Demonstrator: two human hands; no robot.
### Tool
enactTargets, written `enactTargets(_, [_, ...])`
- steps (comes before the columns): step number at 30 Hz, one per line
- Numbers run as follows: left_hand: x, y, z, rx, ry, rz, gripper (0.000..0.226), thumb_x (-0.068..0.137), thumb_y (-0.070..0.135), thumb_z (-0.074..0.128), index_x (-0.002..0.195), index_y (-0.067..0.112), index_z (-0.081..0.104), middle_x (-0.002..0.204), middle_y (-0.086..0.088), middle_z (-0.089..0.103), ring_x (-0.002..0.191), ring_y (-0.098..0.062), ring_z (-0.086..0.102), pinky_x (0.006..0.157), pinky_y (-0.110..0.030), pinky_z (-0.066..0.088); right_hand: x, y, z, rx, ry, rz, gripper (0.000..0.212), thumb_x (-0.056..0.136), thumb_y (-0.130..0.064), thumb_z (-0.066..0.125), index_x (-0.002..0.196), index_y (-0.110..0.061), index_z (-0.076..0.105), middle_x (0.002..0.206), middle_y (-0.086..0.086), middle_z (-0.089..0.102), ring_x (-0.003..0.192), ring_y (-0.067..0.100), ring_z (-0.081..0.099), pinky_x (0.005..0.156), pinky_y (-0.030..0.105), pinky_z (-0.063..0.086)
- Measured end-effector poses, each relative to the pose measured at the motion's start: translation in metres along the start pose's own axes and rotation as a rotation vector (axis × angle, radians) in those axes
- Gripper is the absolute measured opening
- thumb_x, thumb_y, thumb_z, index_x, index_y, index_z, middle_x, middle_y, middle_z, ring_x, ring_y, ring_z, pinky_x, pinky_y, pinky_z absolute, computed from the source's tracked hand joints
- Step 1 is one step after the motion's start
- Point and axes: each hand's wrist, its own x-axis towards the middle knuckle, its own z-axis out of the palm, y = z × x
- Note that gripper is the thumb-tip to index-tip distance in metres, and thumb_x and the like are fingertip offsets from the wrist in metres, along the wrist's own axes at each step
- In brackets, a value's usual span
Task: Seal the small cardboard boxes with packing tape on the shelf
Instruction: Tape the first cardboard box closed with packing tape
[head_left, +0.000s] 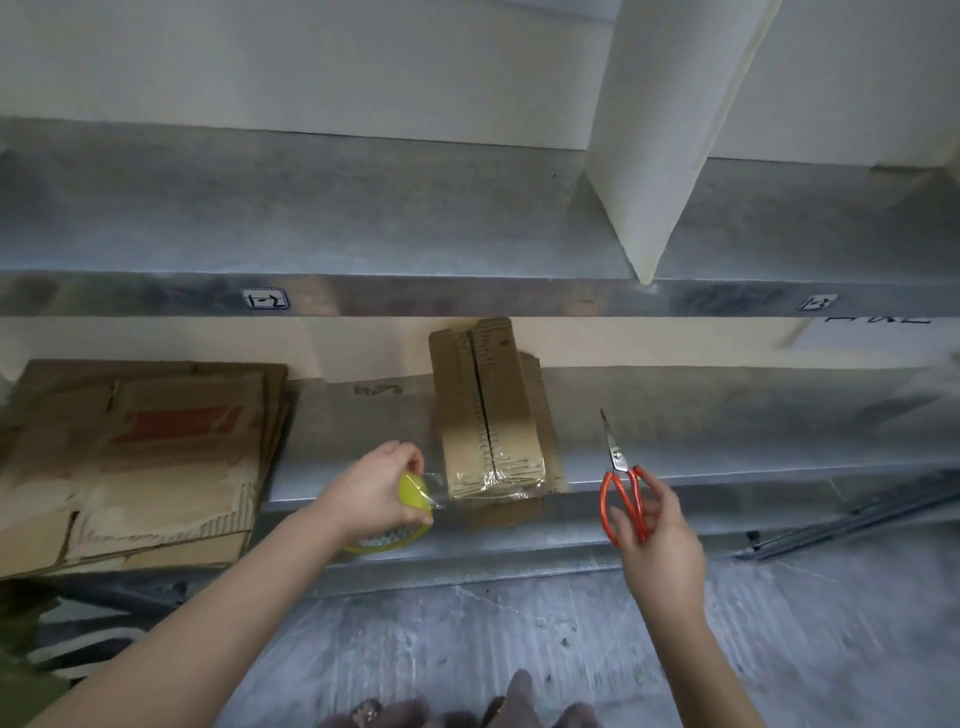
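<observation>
At the shelf's (727, 467) front edge sits the small cardboard box (488, 415), clear tape across its near end. The left hand (371, 491) grips the half-hidden tape roll (413, 491); the right hand (662, 540) grasps scissors (617, 460).

Dim, soft light — blurred throughout, edges bowed by wide-angle.

Small brown cardboard box (485, 410) lies on the metal shelf (675, 431), flaps shut, dark seam gap down the middle. Clear tape (501, 477) covers its near end, a strip stretching left to the yellow-cored tape roll (413, 493) just beside it.
</observation>
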Motion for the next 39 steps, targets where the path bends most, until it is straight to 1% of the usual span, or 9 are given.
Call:
enactTargets(3, [0.002,-0.008,-0.002,0.004,-0.001,0.032,0.057,0.061,0.051,0.083,0.101,0.029,0.049,0.107,0.005,0.05,0.1,-0.014,0.049,0.087,-0.028,0.042,-0.047,-0.024,0.008,0.144,0.012,0.016,0.037,0.084,-0.037,0.074,0.112,-0.041,0.051,0.085,-0.024,0.067,0.078,-0.008,0.064,0.062,0.018,0.047])
enactTargets(6, [0.003,-0.014,-0.006,-0.008,0.002,0.061,0.054,0.063,0.047,0.084,0.1,0.024,0.052,0.104,0.001,0.051,0.101,-0.017,0.048,0.083,-0.027,0.038,-0.085,-0.043,0.03,0.18,-0.033,0.008,0.03,0.081,-0.044,0.075,0.102,-0.044,0.053,0.083,-0.028,0.066,0.071,-0.007,0.065,0.06,0.014,0.048])
enactTargets(11, [-0.002,-0.023,-0.011,-0.012,-0.01,0.09,0.051,0.064,0.045,0.084,0.093,0.026,0.047,0.098,0.002,0.047,0.096,-0.018,0.047,0.084,-0.031,0.042,-0.132,-0.062,0.069,0.183,-0.243,0.173,0.028,0.08,-0.053,0.072,0.098,-0.038,0.056,0.079,-0.022,0.069,0.072,-0.002,0.066,0.071,0.028,0.054])
enactTargets(13, [-0.002,-0.027,-0.013,-0.006,-0.016,0.105,0.051,0.064,0.046,0.084,0.094,0.025,0.048,0.099,0.002,0.047,0.097,-0.018,0.046,0.086,-0.033,0.042,-0.141,-0.071,0.08,0.289,-0.373,0.283,0.028,0.081,-0.051,0.072,0.098,-0.033,0.058,0.076,-0.013,0.071,0.068,-0.002,0.065,0.07,0.026,0.053])
enactTargets(16, [-0.004,-0.03,-0.015,-0.005,-0.027,0.124,0.051,0.063,0.046,0.084,0.093,0.025,0.048,0.099,0.003,0.046,0.097,-0.017,0.046,0.088,-0.034,0.043,-0.148,-0.084,0.088,0.417,-0.561,0.447,0.035,0.084,-0.053,0.066,0.104,-0.026,0.058,0.073,-0.01,0.059,0.059,-0.002,0.053,0.056,0.014,0.039])
enactTargets(20, [-0.006,-0.032,-0.016,0.004,-0.025,0.153,0.05,0.064,0.046,0.084,0.093,0.025,0.048,0.099,0.003,0.047,0.097,-0.017,0.047,0.087,-0.033,0.043,-0.146,-0.091,0.096,0.515,-0.7,0.585,0.046,0.085,-0.06,0.06,0.116,-0.027,0.056,0.077,-0.008,0.056,0.067,0.006,0.048,0.065,0.026,0.028])
enactTargets(29, [-0.007,-0.036,-0.025,0.018,-0.04,0.175,0.052,0.064,0.048,0.083,0.094,0.026,0.047,0.1,0.005,0.047,0.096,-0.015,0.047,0.083,-0.033,0.042,-0.141,-0.102,0.107,0.612,-0.734,0.628,0.052,0.074,-0.067,0.067,0.107,-0.027,0.061,0.077,-0.006,0.06,0.063,0.007,0.054,0.064,0.024,0.034])
enactTargets(35, [-0.008,-0.037,-0.025,0.023,-0.047,0.184,0.051,0.064,0.049,0.083,0.094,0.026,0.047,0.101,0.006,0.047,0.096,-0.014,0.047,0.083,-0.033,0.043,-0.132,-0.105,0.116,0.673,-0.686,0.655,0.031,0.088,-0.045,0.067,0.104,-0.019,0.062,0.067,-0.004,0.06,0.058,0.008,0.054,0.061,0.022,0.036])
enactTargets(39, [-0.008,-0.039,-0.025,0.031,-0.052,0.185,0.051,0.065,0.048,0.082,0.094,0.026,0.047,0.101,0.005,0.047,0.096,-0.014,0.046,0.079,-0.031,0.041,-0.132,-0.103,0.116,0.624,-0.671,0.594,0.025,0.092,-0.038,0.064,0.105,-0.017,0.064,0.064,-0.006,0.056,0.054,0.006,0.049,0.056,0.02,0.033])
